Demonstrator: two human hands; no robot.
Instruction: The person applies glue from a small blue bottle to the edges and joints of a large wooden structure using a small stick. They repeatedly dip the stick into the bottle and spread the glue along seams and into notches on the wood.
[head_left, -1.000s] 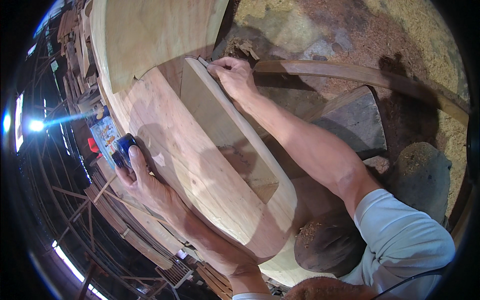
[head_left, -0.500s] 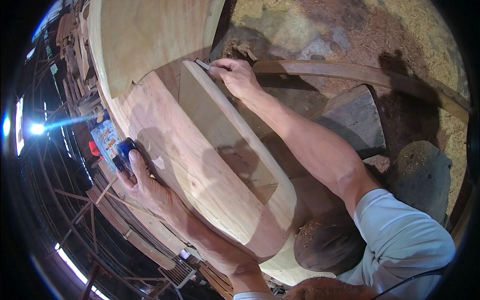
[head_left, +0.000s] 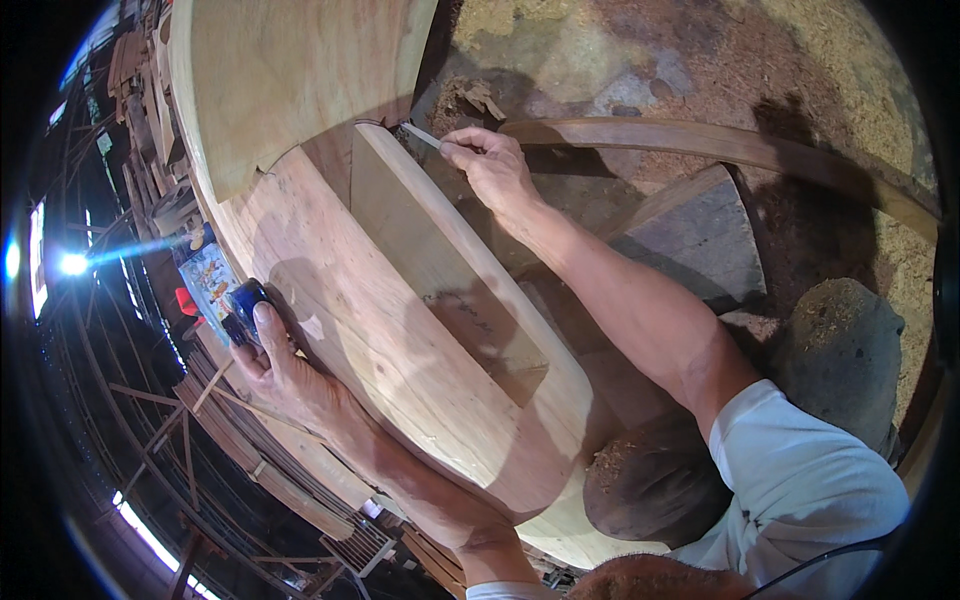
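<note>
A large pale wooden piece [head_left: 370,290] with a long rectangular opening lies in front of me. My right hand [head_left: 492,170] pinches a thin, flat, light-grey strip [head_left: 422,135] whose kind I cannot make out. Its tip points to the far end of the narrow rounded rail [head_left: 475,250] along the opening's right side; whether they touch I cannot tell. At the left edge of the wood, my left hand [head_left: 285,370] is closed around a small dark blue and black object [head_left: 246,298], partly hidden by the fingers. Its kind is unclear.
A broad wooden panel [head_left: 300,80] covers the far end of the piece. To the right lie a curved wooden bar [head_left: 700,140], a dark-faced wood block [head_left: 700,240] and sawdust. My knee [head_left: 655,480] is close by. Stacked boards [head_left: 300,495] stand at the left.
My right hand has moved a little right and nearer, and more of the strip shows. The left hand keeps its hold, and the whole view has shifted slightly.
</note>
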